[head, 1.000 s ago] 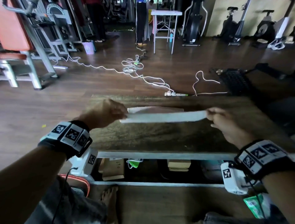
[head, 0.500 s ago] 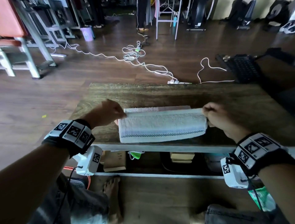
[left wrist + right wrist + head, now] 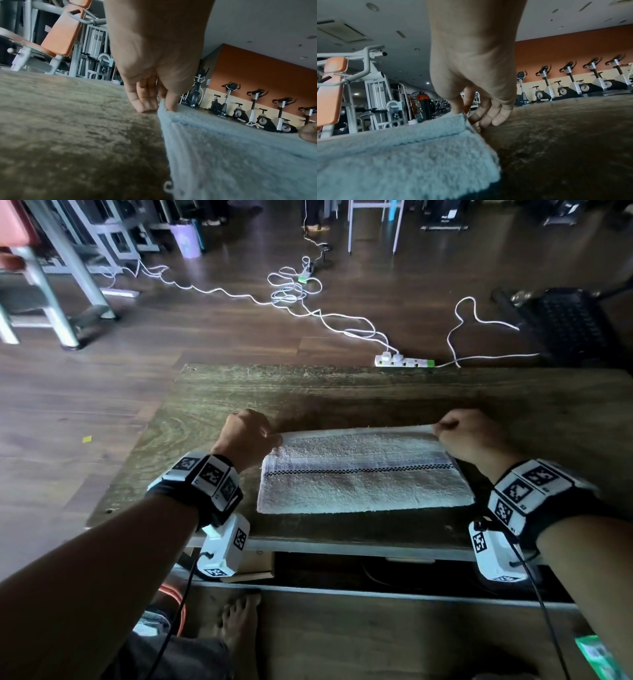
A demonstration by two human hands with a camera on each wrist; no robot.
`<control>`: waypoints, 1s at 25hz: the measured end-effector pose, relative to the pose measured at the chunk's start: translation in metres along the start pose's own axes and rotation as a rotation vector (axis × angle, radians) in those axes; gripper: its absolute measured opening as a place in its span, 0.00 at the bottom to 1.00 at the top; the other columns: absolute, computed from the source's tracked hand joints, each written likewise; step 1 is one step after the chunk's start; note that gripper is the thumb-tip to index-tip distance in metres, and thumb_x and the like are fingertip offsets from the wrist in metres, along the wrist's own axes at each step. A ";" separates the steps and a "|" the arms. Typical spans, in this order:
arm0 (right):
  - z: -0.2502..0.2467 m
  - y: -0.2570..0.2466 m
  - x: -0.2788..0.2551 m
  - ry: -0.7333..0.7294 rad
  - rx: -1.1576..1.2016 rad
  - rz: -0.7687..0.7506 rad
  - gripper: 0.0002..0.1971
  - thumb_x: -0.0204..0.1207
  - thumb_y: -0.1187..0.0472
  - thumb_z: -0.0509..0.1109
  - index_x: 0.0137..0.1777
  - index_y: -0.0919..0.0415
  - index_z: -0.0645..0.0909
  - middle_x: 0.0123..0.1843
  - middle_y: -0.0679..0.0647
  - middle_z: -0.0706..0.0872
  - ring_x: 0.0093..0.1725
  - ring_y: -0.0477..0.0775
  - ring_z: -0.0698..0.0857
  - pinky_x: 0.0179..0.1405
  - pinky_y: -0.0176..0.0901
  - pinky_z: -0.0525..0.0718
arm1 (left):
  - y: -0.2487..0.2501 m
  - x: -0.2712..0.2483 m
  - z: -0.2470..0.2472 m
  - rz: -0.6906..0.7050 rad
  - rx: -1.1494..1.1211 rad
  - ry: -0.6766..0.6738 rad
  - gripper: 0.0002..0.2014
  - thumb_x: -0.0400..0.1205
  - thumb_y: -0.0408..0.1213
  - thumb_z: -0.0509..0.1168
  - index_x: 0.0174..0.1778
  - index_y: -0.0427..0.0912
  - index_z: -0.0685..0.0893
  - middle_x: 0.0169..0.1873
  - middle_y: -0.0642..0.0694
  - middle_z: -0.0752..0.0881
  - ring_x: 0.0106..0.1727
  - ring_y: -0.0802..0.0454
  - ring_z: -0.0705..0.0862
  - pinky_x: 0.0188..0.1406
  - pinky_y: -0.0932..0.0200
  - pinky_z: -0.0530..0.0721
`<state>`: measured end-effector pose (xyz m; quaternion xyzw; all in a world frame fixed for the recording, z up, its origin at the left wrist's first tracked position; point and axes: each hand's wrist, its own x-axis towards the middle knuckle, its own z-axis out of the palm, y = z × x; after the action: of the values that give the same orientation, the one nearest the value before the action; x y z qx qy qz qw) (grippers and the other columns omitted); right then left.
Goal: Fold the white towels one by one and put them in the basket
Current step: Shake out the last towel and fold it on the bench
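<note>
A white towel (image 3: 363, 474) with a dark checkered stripe lies folded flat on the wooden table (image 3: 342, 392), close to its near edge. My left hand (image 3: 251, 433) pinches the towel's far left corner (image 3: 164, 109) between thumb and fingers. At the far right corner (image 3: 458, 119) my right hand (image 3: 469, 433) pinches the edge the same way, its other fingers touching the table. Both hands sit low on the tabletop. No basket is in view.
Beyond the table's far edge the wooden floor carries a white power strip (image 3: 404, 360) and loose white cables (image 3: 294, 292). A dark mesh object (image 3: 565, 323) stands at the right. Gym machines (image 3: 68, 268) fill the back left. Boxes sit on the shelf under the table.
The towel, held stretched in the air a second ago, has been lowered and laid flat on the table. Both hands came down with it and still pinch its far corners.
</note>
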<state>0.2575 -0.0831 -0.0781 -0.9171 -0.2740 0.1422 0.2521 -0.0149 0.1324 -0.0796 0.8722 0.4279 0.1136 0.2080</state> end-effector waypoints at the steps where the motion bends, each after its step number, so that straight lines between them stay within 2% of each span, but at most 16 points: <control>1: 0.003 0.001 0.000 0.005 -0.023 0.000 0.06 0.84 0.54 0.69 0.53 0.55 0.84 0.42 0.51 0.84 0.40 0.49 0.82 0.37 0.44 0.76 | -0.003 0.002 0.002 0.013 -0.014 -0.007 0.10 0.77 0.42 0.75 0.49 0.40 0.90 0.45 0.44 0.89 0.45 0.50 0.86 0.34 0.65 0.77; 3: 0.007 0.004 -0.001 0.026 -0.034 -0.028 0.06 0.83 0.55 0.69 0.55 0.55 0.84 0.43 0.50 0.84 0.39 0.47 0.81 0.37 0.44 0.77 | -0.007 0.005 0.002 0.050 -0.012 -0.032 0.11 0.78 0.41 0.75 0.52 0.40 0.90 0.47 0.45 0.89 0.46 0.52 0.84 0.37 0.67 0.77; 6: 0.004 0.006 -0.003 0.010 -0.056 -0.095 0.05 0.82 0.58 0.71 0.54 0.56 0.86 0.47 0.53 0.87 0.39 0.45 0.80 0.33 0.39 0.74 | -0.007 0.007 -0.002 0.086 0.035 -0.077 0.11 0.78 0.41 0.75 0.51 0.38 0.90 0.49 0.44 0.90 0.45 0.52 0.85 0.43 0.61 0.79; 10: -0.018 -0.002 -0.013 0.055 -0.056 -0.155 0.02 0.80 0.63 0.73 0.50 0.58 0.86 0.48 0.54 0.87 0.46 0.51 0.82 0.45 0.42 0.76 | 0.006 0.005 -0.019 0.147 0.047 -0.067 0.09 0.78 0.40 0.75 0.47 0.39 0.88 0.47 0.43 0.90 0.45 0.52 0.86 0.35 0.67 0.78; 12: -0.031 -0.002 -0.015 0.132 0.032 -0.182 0.05 0.80 0.65 0.73 0.46 0.53 0.83 0.48 0.54 0.87 0.47 0.54 0.85 0.45 0.45 0.79 | 0.022 0.000 -0.038 0.211 0.011 0.055 0.07 0.77 0.42 0.76 0.44 0.42 0.88 0.42 0.46 0.89 0.42 0.53 0.86 0.31 0.69 0.75; 14: -0.049 -0.001 -0.019 0.238 0.214 -0.187 0.13 0.78 0.67 0.74 0.40 0.47 0.80 0.47 0.53 0.89 0.48 0.58 0.89 0.48 0.52 0.88 | 0.034 -0.009 -0.059 0.328 -0.078 0.295 0.06 0.76 0.41 0.76 0.41 0.44 0.88 0.37 0.50 0.86 0.37 0.52 0.85 0.33 0.65 0.75; 16: -0.066 -0.002 -0.033 0.380 0.444 -0.220 0.15 0.75 0.69 0.76 0.39 0.46 0.81 0.45 0.51 0.90 0.47 0.58 0.91 0.50 0.57 0.91 | 0.041 -0.025 -0.073 0.424 -0.171 0.496 0.05 0.75 0.40 0.75 0.43 0.46 0.87 0.37 0.52 0.83 0.32 0.52 0.82 0.36 0.64 0.76; 17: -0.070 0.000 -0.046 0.443 0.508 -0.254 0.14 0.74 0.70 0.77 0.42 0.47 0.82 0.44 0.51 0.89 0.47 0.57 0.91 0.50 0.52 0.91 | 0.041 -0.035 -0.074 0.453 -0.204 0.546 0.06 0.75 0.40 0.75 0.44 0.46 0.87 0.38 0.52 0.82 0.30 0.53 0.81 0.36 0.64 0.77; 18: -0.071 0.002 -0.057 0.477 0.516 -0.288 0.13 0.75 0.70 0.77 0.45 0.50 0.82 0.45 0.52 0.89 0.47 0.55 0.90 0.49 0.41 0.90 | 0.040 -0.044 -0.072 0.473 -0.217 0.568 0.06 0.76 0.39 0.75 0.46 0.46 0.87 0.38 0.51 0.82 0.30 0.54 0.80 0.35 0.64 0.77; 19: -0.069 0.007 -0.070 0.463 0.494 -0.316 0.12 0.75 0.70 0.76 0.48 0.52 0.82 0.47 0.53 0.88 0.47 0.53 0.88 0.46 0.32 0.86 | 0.036 -0.055 -0.067 0.485 -0.208 0.563 0.06 0.76 0.38 0.75 0.46 0.44 0.87 0.38 0.50 0.82 0.30 0.54 0.80 0.35 0.64 0.78; 20: -0.063 0.018 -0.081 0.394 0.453 -0.318 0.11 0.75 0.70 0.76 0.48 0.53 0.82 0.49 0.53 0.88 0.48 0.52 0.86 0.45 0.29 0.83 | 0.029 -0.067 -0.058 0.483 -0.177 0.521 0.07 0.75 0.35 0.75 0.47 0.43 0.86 0.39 0.50 0.81 0.31 0.54 0.79 0.34 0.63 0.78; 23: -0.039 0.057 -0.105 0.003 0.198 -0.185 0.14 0.76 0.70 0.75 0.45 0.48 0.80 0.52 0.51 0.87 0.55 0.54 0.86 0.56 0.47 0.83 | -0.003 -0.096 -0.018 0.349 -0.052 0.204 0.10 0.73 0.27 0.73 0.46 0.46 0.87 0.41 0.48 0.80 0.37 0.47 0.83 0.37 0.60 0.78; 24: -0.031 0.068 -0.111 -0.044 0.138 -0.130 0.14 0.77 0.70 0.74 0.47 0.48 0.80 0.53 0.51 0.86 0.57 0.54 0.86 0.57 0.48 0.82 | -0.010 -0.104 -0.004 0.291 -0.063 0.118 0.11 0.72 0.26 0.72 0.45 0.46 0.87 0.41 0.47 0.82 0.40 0.44 0.85 0.39 0.61 0.78; 25: -0.025 0.075 -0.116 -0.031 0.133 -0.085 0.11 0.78 0.69 0.73 0.51 0.51 0.81 0.54 0.51 0.86 0.58 0.54 0.85 0.57 0.47 0.81 | -0.012 -0.109 0.007 0.227 -0.108 0.102 0.09 0.73 0.27 0.70 0.45 0.45 0.87 0.39 0.46 0.85 0.41 0.42 0.87 0.39 0.61 0.78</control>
<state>0.2056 -0.2137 -0.0835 -0.8835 -0.3068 0.1634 0.3139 -0.0876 0.0506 -0.0936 0.8955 0.3299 0.2036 0.2185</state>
